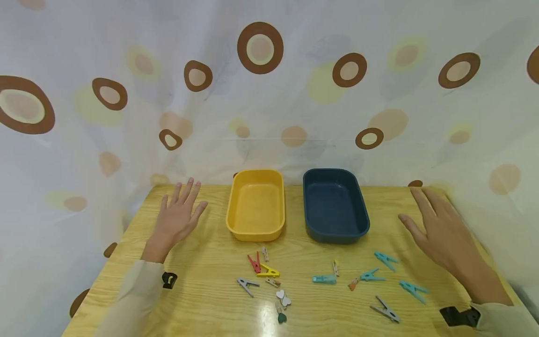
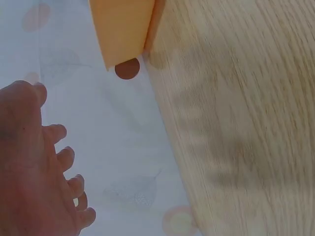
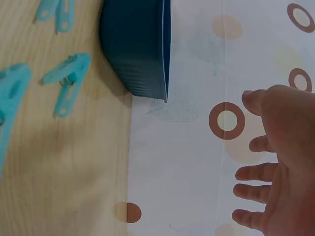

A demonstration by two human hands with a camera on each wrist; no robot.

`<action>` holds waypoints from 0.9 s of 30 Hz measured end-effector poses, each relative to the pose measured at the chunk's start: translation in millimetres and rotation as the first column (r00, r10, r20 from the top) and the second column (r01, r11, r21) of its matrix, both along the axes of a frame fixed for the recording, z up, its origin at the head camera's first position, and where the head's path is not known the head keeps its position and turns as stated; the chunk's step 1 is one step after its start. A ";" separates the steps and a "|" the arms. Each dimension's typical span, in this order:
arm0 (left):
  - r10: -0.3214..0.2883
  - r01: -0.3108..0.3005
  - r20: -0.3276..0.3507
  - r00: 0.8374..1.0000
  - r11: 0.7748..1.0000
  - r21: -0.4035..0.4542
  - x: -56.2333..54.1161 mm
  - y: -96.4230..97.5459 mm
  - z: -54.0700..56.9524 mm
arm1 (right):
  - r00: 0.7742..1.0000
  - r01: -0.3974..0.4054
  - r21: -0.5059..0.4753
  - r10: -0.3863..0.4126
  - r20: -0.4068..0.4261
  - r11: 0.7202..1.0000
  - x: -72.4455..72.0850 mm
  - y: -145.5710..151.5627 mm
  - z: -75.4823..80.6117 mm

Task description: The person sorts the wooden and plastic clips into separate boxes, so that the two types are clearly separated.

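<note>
My left hand (image 1: 173, 223) hovers over the left side of the table, fingers spread and holding nothing. To its right stands a yellow tray (image 1: 255, 236). On the other side, my right hand (image 1: 448, 238) is raised with straight fingers, also holding nothing. A dark blue tray (image 1: 338, 237) stands to its left. Turquoise clothespins (image 1: 414, 291) lie nearest the right hand, with a grey clothespin (image 1: 386, 310) in front. Before the yellow tray lie a red clothespin (image 1: 254, 263), a yellow clothespin (image 1: 269, 271) and another grey clothespin (image 1: 247, 284).
Small clips with white hearts (image 1: 284, 298) and one with a dark green heart (image 1: 281, 318) lie near the front middle. A turquoise clip (image 1: 324, 279) lies before the blue tray. A patterned cloth (image 1: 294, 103) hangs behind the wooden table (image 1: 210, 304).
</note>
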State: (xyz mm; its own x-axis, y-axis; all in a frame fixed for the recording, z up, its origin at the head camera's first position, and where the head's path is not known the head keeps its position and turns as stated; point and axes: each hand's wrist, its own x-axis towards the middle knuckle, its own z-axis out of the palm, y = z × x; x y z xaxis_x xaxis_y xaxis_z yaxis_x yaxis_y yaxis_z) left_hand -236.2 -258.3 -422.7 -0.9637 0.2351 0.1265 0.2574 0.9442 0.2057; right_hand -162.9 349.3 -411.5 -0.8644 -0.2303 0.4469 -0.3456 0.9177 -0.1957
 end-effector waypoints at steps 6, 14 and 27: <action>-0.011 0.011 -0.008 1.000 1.000 0.023 4.0 11.6 -8.3 | 1.000 0.017 -0.079 -0.018 -0.013 0.997 22.1 -2.7 -5.3; -0.038 0.039 -0.012 0.999 0.998 0.039 9.7 30.0 -21.6 | 0.998 0.035 -0.182 -0.025 0.057 0.983 47.4 -5.4 -22.7; -0.106 0.105 0.007 0.994 0.994 0.029 19.3 53.1 -42.8 | 0.989 0.071 -0.292 -0.028 0.148 0.954 71.2 -7.6 -61.9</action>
